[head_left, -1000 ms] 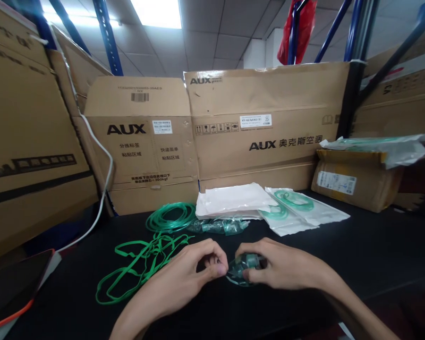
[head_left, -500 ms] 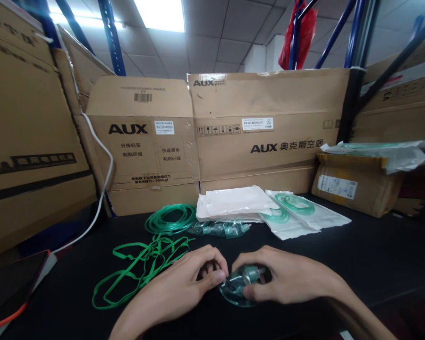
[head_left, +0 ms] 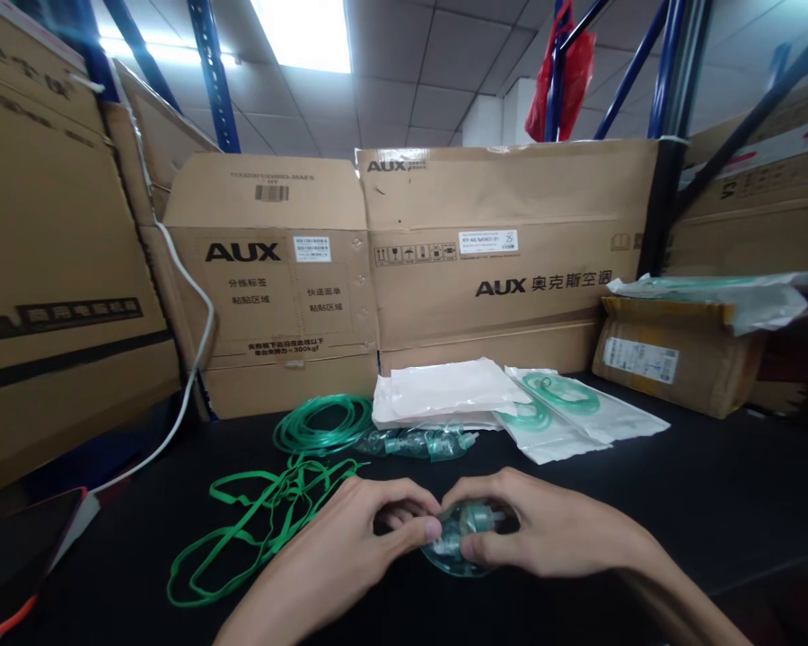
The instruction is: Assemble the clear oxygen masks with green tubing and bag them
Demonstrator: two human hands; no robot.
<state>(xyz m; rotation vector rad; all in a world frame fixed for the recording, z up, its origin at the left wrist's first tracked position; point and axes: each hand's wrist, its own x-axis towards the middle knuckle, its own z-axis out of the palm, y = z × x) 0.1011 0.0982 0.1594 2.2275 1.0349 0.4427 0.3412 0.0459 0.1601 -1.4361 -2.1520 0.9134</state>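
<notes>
My left hand (head_left: 377, 529): thumb and forefinger closed to a pinch at the left edge of the clear green mask (head_left: 456, 558); remaining fingers curled behind, partly hidden. My right hand (head_left: 545, 529): grip from the right, spread about as wide as the mask body, forefinger along its far edge, thumb on the near side. So the mask sits between my hands, in the near-middle part of the black worktop (head_left: 653, 507); can't tell if its underside touches. Its pale green connector (head_left: 477, 519) points right, into the hollow of my right hand.

Around it: tangled green straps (head_left: 296, 478) lie just beyond and left of my left forearm. Behind those, a green tubing coil (head_left: 329, 442). Right next to the coil, flattened clear-green parts (head_left: 441, 443), against the near edge of a white packet stack (head_left: 451, 390). Right of the stack, white packets with green tubing (head_left: 583, 420) showing. Farther right, a taped cardboard box (head_left: 697, 363), one more packet (head_left: 771, 301) on top. AUX cartons (head_left: 505, 202) stand upright along the back.
</notes>
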